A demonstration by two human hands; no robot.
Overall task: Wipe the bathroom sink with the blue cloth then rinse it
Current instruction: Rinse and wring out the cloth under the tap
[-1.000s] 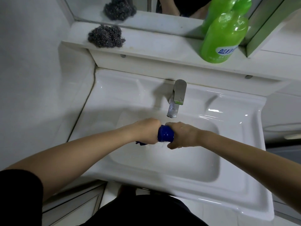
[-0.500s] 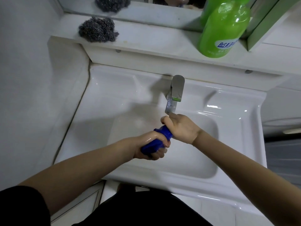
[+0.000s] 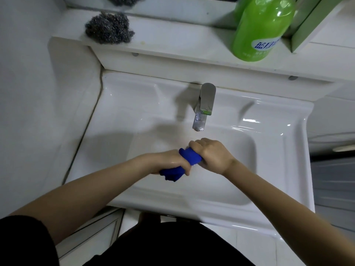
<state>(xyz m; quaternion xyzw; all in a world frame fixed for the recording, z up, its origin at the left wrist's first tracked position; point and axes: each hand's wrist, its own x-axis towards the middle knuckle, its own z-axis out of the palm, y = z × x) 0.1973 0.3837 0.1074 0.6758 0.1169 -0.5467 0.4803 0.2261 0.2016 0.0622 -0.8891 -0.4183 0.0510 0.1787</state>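
A white-tiled bathroom corner is recorded, with a white ceramic sink set against the left wall and a narrow white shelf fixed above its rear edge. On the shelf, a grey steel-wool scourer is noted towards the left end, and a green plastic bottle bearing a blue-and-white label is stood upright towards the right end; the two are well apart. The lower edge of a mirror is observed behind the shelf, with reflections of both items partly shown in it. A metal tap is mounted at the centre rear of the sink, its spout directed down over the basin (whether water is running cannot be determined from the view). The blue cloth is found bunched into a tight roll and held above the basin, in front of and below the spout. The left hand is closed around the nearer, lower portion of the cloth, a loose end of which is seen protruding beneath the fist. The right hand is closed around the farther, upper portion, knuckles turned upward. The two hands are placed just beside each other, with a short band of cloth exposed between them. The skin of the left hand appears wet and glossy. Both forearms are bare, and a dark sleeve is visible at the lower left corner.
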